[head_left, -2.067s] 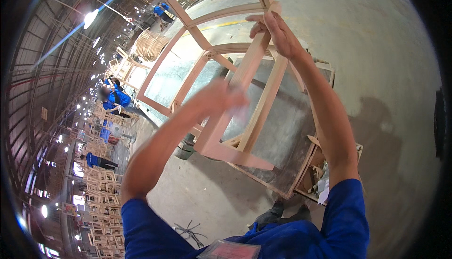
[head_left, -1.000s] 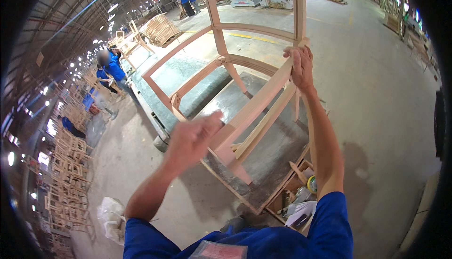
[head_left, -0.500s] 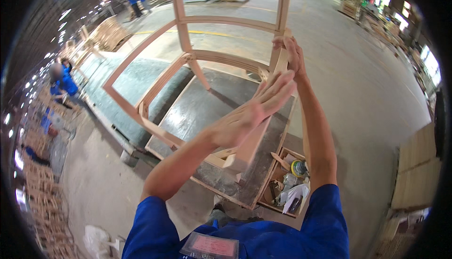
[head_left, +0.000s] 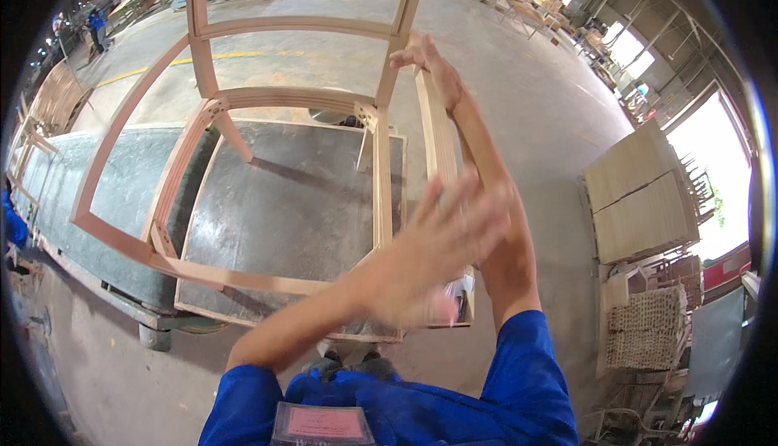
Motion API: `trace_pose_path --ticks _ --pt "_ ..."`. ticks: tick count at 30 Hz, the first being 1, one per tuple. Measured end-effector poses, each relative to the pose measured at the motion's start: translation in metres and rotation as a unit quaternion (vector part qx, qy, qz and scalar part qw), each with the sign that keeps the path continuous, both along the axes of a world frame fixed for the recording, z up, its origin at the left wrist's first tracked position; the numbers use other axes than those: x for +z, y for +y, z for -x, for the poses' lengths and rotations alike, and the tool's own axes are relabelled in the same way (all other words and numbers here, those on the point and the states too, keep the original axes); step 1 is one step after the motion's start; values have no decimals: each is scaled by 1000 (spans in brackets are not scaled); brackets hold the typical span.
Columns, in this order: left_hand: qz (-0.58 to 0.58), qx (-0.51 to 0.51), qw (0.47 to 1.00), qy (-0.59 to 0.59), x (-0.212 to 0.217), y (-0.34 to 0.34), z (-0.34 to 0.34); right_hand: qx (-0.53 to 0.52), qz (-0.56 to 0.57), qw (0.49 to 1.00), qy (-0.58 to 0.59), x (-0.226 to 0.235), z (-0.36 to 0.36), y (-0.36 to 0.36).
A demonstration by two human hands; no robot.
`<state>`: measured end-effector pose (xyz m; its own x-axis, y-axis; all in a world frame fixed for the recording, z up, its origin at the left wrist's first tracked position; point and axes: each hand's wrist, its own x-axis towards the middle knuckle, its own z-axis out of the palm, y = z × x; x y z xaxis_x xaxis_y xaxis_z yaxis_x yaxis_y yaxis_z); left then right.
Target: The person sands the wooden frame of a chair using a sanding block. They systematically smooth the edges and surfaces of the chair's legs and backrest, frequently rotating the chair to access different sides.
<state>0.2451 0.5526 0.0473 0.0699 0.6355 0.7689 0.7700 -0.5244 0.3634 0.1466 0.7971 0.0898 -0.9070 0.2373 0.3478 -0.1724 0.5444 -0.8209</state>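
Note:
A bare wooden chair frame point(head_left: 243, 98) lies tilted over a dark work table point(head_left: 300, 203). My right hand point(head_left: 429, 69) reaches far forward and rests on the top of a long wooden rail point(head_left: 433, 134) at the frame's right side, fingers spread over it. My left hand point(head_left: 442, 247) is blurred in mid-air in front of me, fingers apart, holding nothing, just above the near end of that rail.
Stacked wooden panels point(head_left: 640, 199) and woven seat pieces point(head_left: 640, 324) stand at the right. A long grey bench point(head_left: 65, 195) runs left of the table. People in blue point(head_left: 96, 25) work far off at the upper left. Bare concrete floor lies beyond.
The chair frame has swung from leaning right to lying more level to the left. My left hand left the frame and moved right, open. My right hand stayed on the rail.

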Motion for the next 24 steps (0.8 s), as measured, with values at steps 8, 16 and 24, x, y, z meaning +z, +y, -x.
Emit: trace_pose_path --ticks 8,16,24 --pt "66 120 990 -20 20 37 69 96 100 990 14 -6 20 -26" --pt "38 84 981 -173 12 8 35 57 98 993 -19 -6 33 -43" --pt "46 74 938 -334 -4 -44 -51 72 43 996 -19 -1 24 -5"
